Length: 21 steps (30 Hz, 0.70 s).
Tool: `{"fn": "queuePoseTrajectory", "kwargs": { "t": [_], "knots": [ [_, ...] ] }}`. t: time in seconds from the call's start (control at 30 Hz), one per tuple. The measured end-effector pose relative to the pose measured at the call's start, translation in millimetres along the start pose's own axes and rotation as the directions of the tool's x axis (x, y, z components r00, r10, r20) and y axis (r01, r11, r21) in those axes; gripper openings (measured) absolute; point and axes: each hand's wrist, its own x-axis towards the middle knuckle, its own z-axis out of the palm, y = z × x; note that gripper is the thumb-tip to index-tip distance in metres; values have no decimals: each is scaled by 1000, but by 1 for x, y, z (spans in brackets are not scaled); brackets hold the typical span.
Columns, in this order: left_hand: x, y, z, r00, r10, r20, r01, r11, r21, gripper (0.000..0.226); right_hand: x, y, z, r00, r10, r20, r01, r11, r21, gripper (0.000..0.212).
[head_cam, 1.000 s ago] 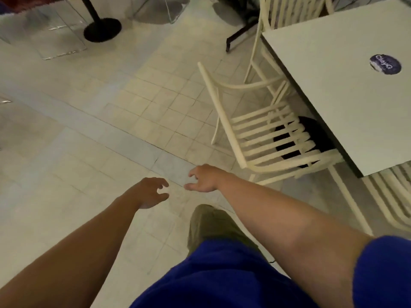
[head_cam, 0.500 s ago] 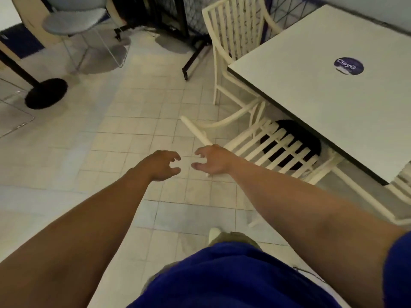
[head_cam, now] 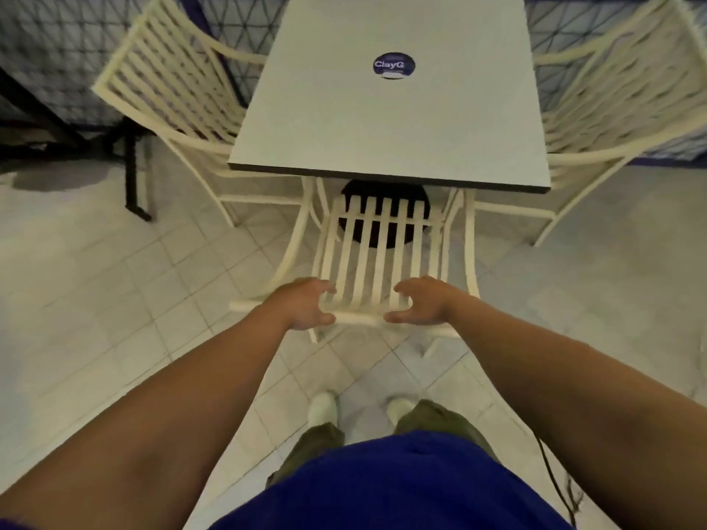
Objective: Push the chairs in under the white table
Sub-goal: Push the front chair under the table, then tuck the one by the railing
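On chair rail (head_cam: 359,318), outstretched left hand (head_cam: 306,304) and right hand (head_cam: 421,303), fingers (head_cam: 326,288) curled round it.

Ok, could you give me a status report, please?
Left hand, right hand cupped round chair back rail, grip unclear. Chair front under table edge. Nothing seen blocking.

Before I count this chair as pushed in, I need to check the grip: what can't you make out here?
Head view only:
Whether left hand and right hand really grip the near chair: the hands cover its top rail.
The chair's front: hidden under the table.
The right chair: cut by the right edge.
The sticker small print: too small.
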Motion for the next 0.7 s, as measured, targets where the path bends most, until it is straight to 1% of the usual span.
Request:
{"fn": "queuePoseTrajectory", "kwargs": {
  "t": [0.07,0.1,0.17,0.23,0.27,0.3,0.4,0.53,0.63,0.7],
  "knots": [
    [12,-16,3,996,43,77,-48,997,59,71,-4,-3,14,995,91,37,-93,995,45,95],
    [15,-24,4,992,55,111,-64,995,80,72,-6,-6,21,990,128,62,-131,989,62,92],
    [17,-38,9,980,82,181,-104,988,117,66,-11,-9,36,978,175,111,-182,982,51,77],
    [21,-50,14,970,112,215,-146,978,146,57,-13,-7,45,973,203,106,-206,978,16,60],
    [23,-53,15,969,125,215,-161,975,156,55,-14,-5,47,970,221,100,-223,975,11,55],
    [28,-57,15,969,130,209,-166,973,164,56,-14,-2,48,967,241,89,-242,970,6,55],
    [40,-61,17,973,119,199,-154,973,172,61,-16,14,48,946,313,89,-313,950,-16,68],
    [49,-58,25,975,82,205,-132,961,243,64,-18,33,54,929,363,72,-363,932,-21,76],
    [51,-55,27,975,38,221,-98,958,270,78,-15,34,58,940,335,70,-335,942,0,78],
    [51,-54,26,972,31,231,-97,956,279,82,-12,35,58,952,296,79,-296,955,-4,78]
  ]
}}
